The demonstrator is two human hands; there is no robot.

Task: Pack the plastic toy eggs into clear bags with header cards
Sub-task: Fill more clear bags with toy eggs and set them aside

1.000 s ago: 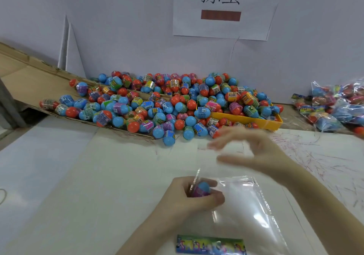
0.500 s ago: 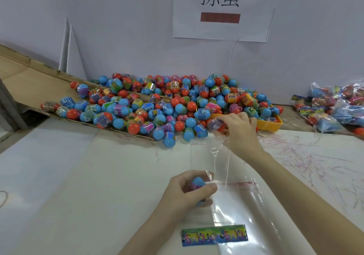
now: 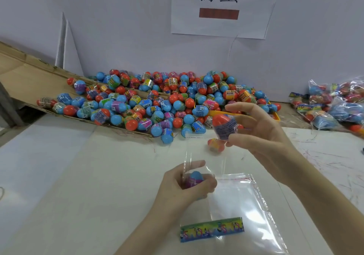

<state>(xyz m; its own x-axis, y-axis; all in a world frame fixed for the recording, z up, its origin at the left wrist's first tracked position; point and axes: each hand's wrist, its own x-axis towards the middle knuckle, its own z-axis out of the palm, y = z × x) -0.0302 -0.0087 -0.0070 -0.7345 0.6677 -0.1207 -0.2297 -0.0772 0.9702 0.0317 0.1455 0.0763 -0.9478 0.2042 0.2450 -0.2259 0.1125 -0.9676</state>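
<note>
Gripping a blue-topped toy egg (image 3: 194, 179) through an upright clear bag (image 3: 199, 156), the left hand (image 3: 183, 189) sits near centre. To its far right, the right hand (image 3: 256, 128) pinches an orange-topped egg (image 3: 224, 126) above the bag's mouth. A header card (image 3: 211, 229) lies nearest, on flat spare bags (image 3: 246, 205); the egg pile (image 3: 157, 101) spreads along the far wall.

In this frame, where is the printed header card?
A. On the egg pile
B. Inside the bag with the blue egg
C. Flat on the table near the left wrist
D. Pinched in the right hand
C: the header card lies flat on the table beside the left wrist, held by neither hand.
</note>
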